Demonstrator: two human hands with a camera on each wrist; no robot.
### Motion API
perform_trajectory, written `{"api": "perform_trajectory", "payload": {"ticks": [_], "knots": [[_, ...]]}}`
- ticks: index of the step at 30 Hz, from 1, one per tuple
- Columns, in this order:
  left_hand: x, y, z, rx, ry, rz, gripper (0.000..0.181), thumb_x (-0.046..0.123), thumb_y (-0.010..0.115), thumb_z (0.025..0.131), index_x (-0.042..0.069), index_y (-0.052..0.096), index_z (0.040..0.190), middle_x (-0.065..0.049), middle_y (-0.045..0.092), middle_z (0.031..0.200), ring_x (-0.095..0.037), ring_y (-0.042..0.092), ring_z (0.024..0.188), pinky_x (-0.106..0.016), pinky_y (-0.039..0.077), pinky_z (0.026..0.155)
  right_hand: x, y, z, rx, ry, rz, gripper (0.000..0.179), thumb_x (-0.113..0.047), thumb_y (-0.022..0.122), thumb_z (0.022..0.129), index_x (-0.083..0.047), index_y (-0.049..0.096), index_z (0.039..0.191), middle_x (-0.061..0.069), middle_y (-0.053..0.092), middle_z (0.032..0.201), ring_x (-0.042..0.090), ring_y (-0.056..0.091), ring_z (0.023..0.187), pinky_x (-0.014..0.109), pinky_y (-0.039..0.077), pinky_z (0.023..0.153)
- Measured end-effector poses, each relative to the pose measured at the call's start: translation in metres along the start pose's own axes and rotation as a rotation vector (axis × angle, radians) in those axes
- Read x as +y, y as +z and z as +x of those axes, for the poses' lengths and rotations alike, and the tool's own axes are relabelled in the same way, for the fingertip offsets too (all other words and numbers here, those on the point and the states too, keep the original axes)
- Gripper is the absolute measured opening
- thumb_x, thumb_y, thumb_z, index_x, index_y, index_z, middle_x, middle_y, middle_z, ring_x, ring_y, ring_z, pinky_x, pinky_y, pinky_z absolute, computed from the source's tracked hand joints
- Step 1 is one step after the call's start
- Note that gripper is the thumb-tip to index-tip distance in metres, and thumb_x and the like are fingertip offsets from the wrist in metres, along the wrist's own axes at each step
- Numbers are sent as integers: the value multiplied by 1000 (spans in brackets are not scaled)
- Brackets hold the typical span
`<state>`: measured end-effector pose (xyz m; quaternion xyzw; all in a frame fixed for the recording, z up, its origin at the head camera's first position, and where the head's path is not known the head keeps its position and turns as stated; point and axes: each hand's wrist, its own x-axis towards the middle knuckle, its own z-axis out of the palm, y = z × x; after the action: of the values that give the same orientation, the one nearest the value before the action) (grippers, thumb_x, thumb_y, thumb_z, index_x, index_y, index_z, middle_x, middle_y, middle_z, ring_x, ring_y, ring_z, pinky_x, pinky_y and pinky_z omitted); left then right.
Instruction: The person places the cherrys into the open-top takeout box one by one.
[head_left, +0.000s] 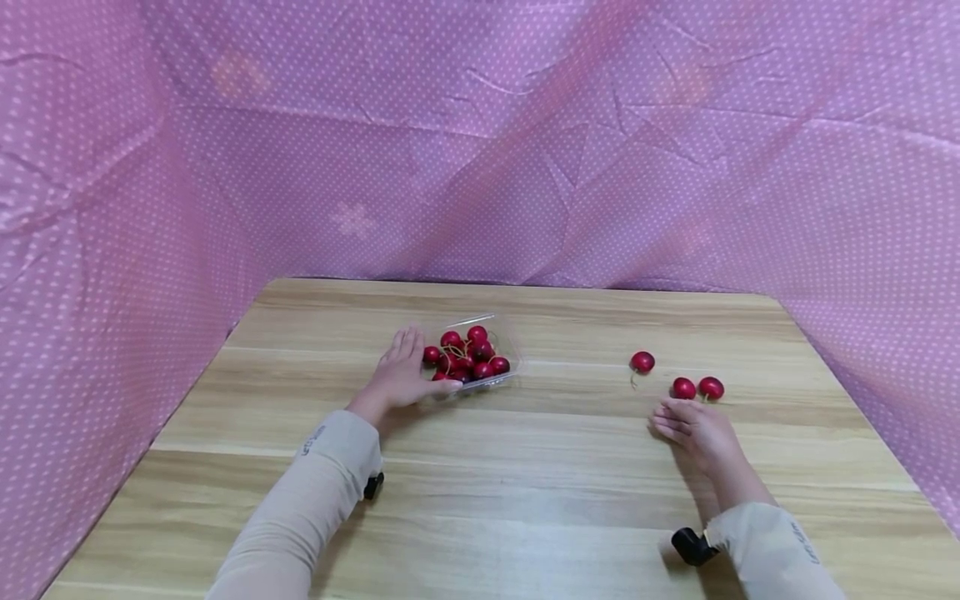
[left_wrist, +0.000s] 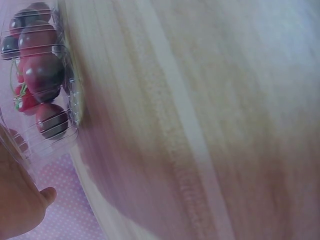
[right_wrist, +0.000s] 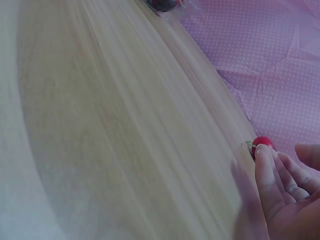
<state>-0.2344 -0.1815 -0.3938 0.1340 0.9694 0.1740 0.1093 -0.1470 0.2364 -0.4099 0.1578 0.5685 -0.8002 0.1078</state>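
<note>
A clear plastic container (head_left: pixel 489 382) filled with several red cherries (head_left: pixel 477 334) stands left of the table's middle. My left hand (head_left: pixel 397 373) lies against its left side, fingers straight and the thumb stretched along the near edge. In the left wrist view, dark red cherries (left_wrist: pixel 42 72) with green stems show through the clear wall. On the right, my right hand (head_left: pixel 699 433) hovers by three loose cherries, its fingers loosely bent and the thumb apart. Its fingertips are right at one cherry (head_left: pixel 683 388); another cherry (head_left: pixel 711 388) sits beside that, and a stemmed cherry (head_left: pixel 642 362) lies farther back.
The wood-grain table (head_left: pixel 525 483) has rounded far corners. Pink polka-dot cloth (head_left: pixel 465 183) hangs behind it and along both sides. A small black device (head_left: pixel 692 547) is worn at the right wrist, and another black device (head_left: pixel 372 486) at the left.
</note>
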Motion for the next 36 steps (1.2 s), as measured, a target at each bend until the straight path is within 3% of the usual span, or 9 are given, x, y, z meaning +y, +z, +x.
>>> {"api": "perform_trajectory", "payload": {"ticks": [8,19,36], "knots": [[0,1,0,-1,0,1,115,79,38,62,0,0,137,-9,-15,141,-28,-11,128,-42,0,102,3,-10,-3,28,-7,-28,17,-9,45,90,-8,61,82,5,64,76,16,62,74,29,48,74],[-2,4,2,3,-2,9,117,81,36,60,1,-1,137,-11,-14,142,-27,-12,128,-43,1,102,2,-24,-7,48,-15,81,20,-6,47,88,-8,63,77,6,64,73,15,62,73,28,49,72],[0,6,2,10,-12,16,118,82,34,59,1,-1,137,-13,-11,142,-27,-12,128,-42,1,102,5,-45,-8,38,-70,147,21,-5,49,87,-9,67,77,8,65,76,16,62,76,28,49,73]]}}
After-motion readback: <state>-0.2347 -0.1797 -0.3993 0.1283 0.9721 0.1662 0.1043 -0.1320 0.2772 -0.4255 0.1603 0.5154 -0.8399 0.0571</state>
